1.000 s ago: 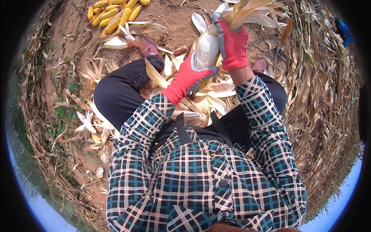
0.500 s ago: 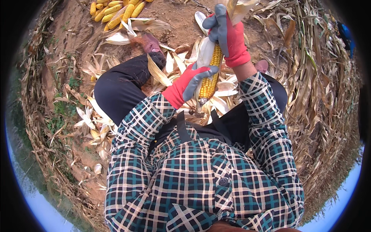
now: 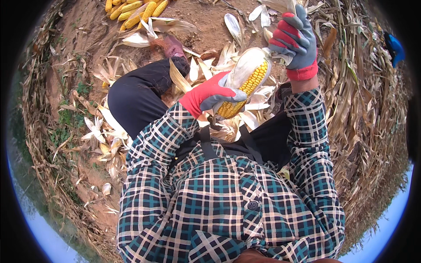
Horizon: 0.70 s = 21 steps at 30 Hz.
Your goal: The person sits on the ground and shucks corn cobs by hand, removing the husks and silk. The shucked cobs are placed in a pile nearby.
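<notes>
A yellow ear of corn (image 3: 251, 84) is tilted in front of me, its kernels bare along one side and pale husk (image 3: 245, 65) still on the other. My left hand (image 3: 215, 94), in a red and grey glove, is wrapped round its lower part. Up and to the right, my right hand (image 3: 294, 41), gloved the same, has its fingers curled closed on strips of dry corn husk (image 3: 280, 5). Part of the husk sticks out above that fist, and a thin strip runs between the fist and the ear's tip.
Several husked ears (image 3: 136, 11) lie piled at the far left on brown soil (image 3: 201, 17). Loose husks (image 3: 98, 131) are strewn around my bent legs (image 3: 136, 94). Dry stalks (image 3: 359, 109) are heaped on the right, with a blue object (image 3: 396, 50) beyond.
My right hand has moved right from the upper part of the ear, pulling husk along. The ear has tilted further right in my left hand, and more kernels show near its tip.
</notes>
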### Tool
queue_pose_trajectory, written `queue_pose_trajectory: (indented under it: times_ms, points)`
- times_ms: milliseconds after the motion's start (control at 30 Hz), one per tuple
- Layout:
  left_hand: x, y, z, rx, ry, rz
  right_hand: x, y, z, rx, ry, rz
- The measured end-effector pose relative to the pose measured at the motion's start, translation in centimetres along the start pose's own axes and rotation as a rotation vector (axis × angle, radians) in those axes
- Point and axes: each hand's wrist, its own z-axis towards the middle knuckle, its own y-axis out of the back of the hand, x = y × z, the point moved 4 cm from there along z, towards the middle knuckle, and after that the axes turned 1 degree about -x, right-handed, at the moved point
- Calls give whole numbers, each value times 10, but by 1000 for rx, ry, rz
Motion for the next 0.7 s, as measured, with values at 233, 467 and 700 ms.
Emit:
queue_pose_trajectory:
  times_ms: [233, 467, 700]
  points:
    - [-15, 18, 2, -107, 41, 1618, -37, 22, -44, -384, -611, -862]
    - [10, 21, -1, 96, -139, 1740, -75, 7, -66, -446, -958, -1000]
    - [69, 18, -22, 169, 126, 1416, -118, 37, -98, -333, -1319, -892]
